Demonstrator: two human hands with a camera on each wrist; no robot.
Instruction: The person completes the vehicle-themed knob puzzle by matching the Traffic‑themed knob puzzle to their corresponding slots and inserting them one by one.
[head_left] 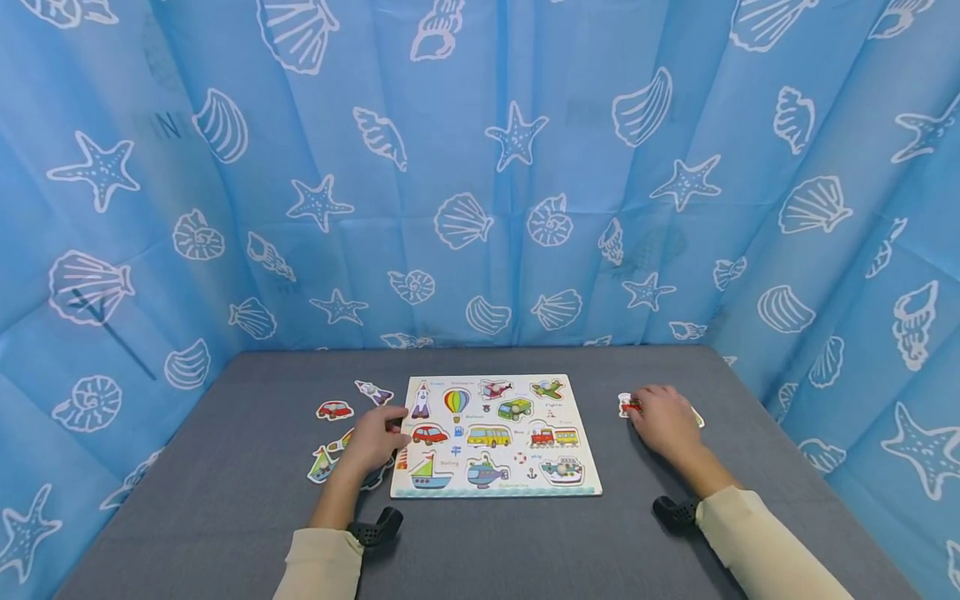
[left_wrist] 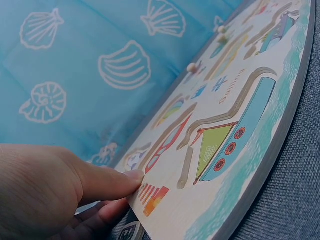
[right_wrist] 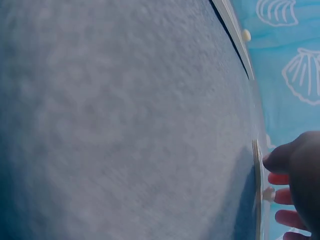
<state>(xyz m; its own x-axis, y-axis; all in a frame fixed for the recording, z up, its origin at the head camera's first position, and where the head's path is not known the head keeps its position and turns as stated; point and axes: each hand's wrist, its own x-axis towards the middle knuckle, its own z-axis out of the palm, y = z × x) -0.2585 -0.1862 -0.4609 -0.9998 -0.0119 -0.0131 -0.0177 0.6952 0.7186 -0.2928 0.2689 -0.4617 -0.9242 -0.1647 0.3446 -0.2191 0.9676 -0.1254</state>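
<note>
A wooden picture puzzle board (head_left: 480,389) of vehicles lies in front of me. At its left edge, my left hand (head_left: 369,440) has its thumb on top and its other fingers beside and below the edge; the left wrist view shows the thumb (left_wrist: 112,184) over the corner by the sailboat picture (left_wrist: 227,142). Off to the right, my right hand (head_left: 663,417) covers most of a white-edged puzzle piece (head_left: 625,405) with red on it. In the right wrist view the thumb and fingers are spread around the piece's knob (right_wrist: 269,194), without pinching it.
Loose puzzle pieces lie left of the board: a red car (head_left: 334,410), a rocket (head_left: 373,392), a sailboat (head_left: 322,465) and others partly hidden by my left hand. The grey table (head_left: 510,550) ends at a blue shell-print curtain (head_left: 480,275) behind and at both sides.
</note>
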